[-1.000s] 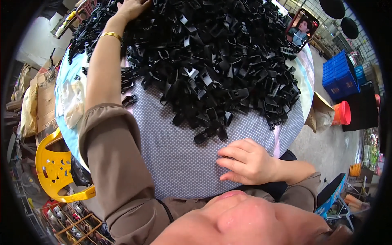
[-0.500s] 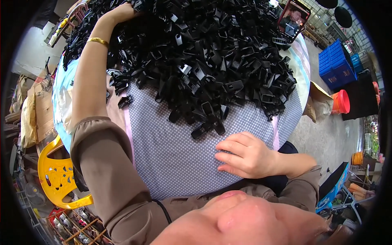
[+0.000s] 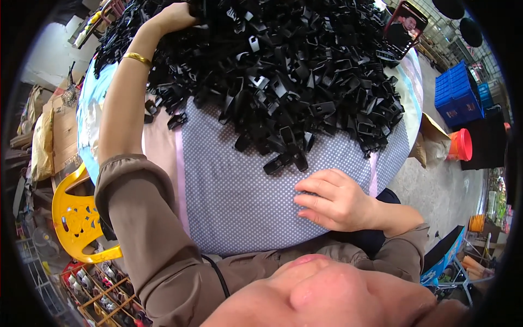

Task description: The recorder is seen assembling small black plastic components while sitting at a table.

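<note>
A big heap of black plastic buckle-like parts [image 3: 294,71] covers the far half of a round table with a grey dotted cloth [image 3: 234,207]. My left hand [image 3: 175,17] reaches to the far left of the heap. Its fingertips are lost among the dark parts, so whether they grip one cannot be told. Nearer to me, my right hand [image 3: 335,200] rests on the cloth with fingers slightly bent and apart, holding nothing. Just beyond it lie a few parts [image 3: 286,162] at the heap's near edge.
A phone [image 3: 404,30] with a lit screen stands at the heap's far right. Blue crates [image 3: 458,94] and a red bucket [image 3: 460,145] are on the floor to the right. At left are a yellow chair [image 3: 76,218] and cardboard [image 3: 65,136].
The whole view has shifted slightly, with the heap now a little higher and further right. My left hand remains at the heap and my right hand stays on the cloth. The phone's picture differs.
</note>
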`<move>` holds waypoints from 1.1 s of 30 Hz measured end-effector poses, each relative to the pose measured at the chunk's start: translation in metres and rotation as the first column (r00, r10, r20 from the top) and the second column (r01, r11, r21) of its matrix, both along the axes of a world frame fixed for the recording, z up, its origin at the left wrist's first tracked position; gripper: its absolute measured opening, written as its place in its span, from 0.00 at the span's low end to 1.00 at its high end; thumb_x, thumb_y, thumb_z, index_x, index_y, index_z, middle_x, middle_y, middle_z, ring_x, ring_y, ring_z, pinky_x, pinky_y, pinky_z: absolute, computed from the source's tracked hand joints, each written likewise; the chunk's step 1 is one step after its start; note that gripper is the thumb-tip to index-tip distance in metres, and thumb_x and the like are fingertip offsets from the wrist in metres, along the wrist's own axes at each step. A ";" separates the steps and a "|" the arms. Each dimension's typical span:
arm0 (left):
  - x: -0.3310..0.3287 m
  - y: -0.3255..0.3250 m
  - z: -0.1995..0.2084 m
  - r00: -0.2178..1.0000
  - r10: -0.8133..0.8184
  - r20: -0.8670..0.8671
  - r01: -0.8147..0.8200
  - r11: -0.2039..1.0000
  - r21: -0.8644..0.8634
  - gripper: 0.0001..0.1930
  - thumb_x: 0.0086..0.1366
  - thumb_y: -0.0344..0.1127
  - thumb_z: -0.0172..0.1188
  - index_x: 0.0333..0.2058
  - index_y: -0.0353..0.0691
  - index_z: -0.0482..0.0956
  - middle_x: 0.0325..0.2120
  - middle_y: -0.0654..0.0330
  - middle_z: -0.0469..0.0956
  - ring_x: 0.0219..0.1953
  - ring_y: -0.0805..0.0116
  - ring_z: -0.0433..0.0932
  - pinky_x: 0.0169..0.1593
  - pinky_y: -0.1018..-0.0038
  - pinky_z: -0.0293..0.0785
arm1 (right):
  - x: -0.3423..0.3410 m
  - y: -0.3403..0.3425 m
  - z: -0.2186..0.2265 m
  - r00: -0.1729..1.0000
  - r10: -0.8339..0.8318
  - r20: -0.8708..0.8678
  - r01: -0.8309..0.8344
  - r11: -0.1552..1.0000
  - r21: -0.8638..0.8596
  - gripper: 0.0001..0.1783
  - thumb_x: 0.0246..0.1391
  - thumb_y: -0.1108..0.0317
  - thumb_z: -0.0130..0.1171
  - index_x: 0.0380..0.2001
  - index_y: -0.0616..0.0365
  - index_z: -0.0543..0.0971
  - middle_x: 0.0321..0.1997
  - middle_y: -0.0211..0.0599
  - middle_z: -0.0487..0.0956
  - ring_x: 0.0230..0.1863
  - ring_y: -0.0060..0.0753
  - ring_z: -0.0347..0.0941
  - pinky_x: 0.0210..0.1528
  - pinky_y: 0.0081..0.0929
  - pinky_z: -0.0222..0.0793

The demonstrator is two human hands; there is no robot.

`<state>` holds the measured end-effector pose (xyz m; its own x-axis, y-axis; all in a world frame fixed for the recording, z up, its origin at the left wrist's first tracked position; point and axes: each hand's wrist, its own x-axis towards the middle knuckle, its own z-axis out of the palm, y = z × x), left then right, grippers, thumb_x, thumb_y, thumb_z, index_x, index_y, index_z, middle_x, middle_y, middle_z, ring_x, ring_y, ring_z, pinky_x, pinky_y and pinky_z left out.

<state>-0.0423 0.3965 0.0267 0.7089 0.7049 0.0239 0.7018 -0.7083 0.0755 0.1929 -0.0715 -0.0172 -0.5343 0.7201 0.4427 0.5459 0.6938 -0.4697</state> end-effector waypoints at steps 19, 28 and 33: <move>-0.015 -0.205 0.024 0.988 0.128 -0.084 -0.136 0.985 -0.107 0.31 0.62 0.54 0.54 0.52 0.30 0.74 0.51 0.44 0.75 0.53 0.47 0.73 0.60 0.66 0.67 | -0.004 -0.002 -0.002 1.000 -0.011 -0.008 0.011 1.000 0.029 0.16 0.39 0.69 0.69 0.35 0.59 0.80 0.42 0.39 0.78 0.42 0.43 0.74 0.43 0.36 0.71; -0.062 -0.106 0.074 0.945 0.166 0.283 -0.146 0.985 -0.089 0.29 0.63 0.64 0.54 0.46 0.44 0.82 0.38 0.62 0.82 0.41 0.70 0.79 0.45 0.75 0.73 | -0.003 -0.004 0.002 1.000 -0.007 0.015 0.006 0.999 0.044 0.16 0.39 0.69 0.69 0.35 0.59 0.79 0.42 0.38 0.77 0.41 0.42 0.73 0.42 0.35 0.71; -0.154 0.032 -0.024 0.732 0.586 0.349 -0.650 0.753 0.100 0.50 0.51 0.80 0.48 0.61 0.45 0.68 0.57 0.45 0.70 0.62 0.48 0.65 0.64 0.60 0.58 | -0.004 -0.003 -0.001 1.000 -0.010 0.024 0.009 0.999 0.042 0.17 0.39 0.68 0.69 0.35 0.59 0.80 0.41 0.38 0.78 0.40 0.41 0.74 0.40 0.35 0.71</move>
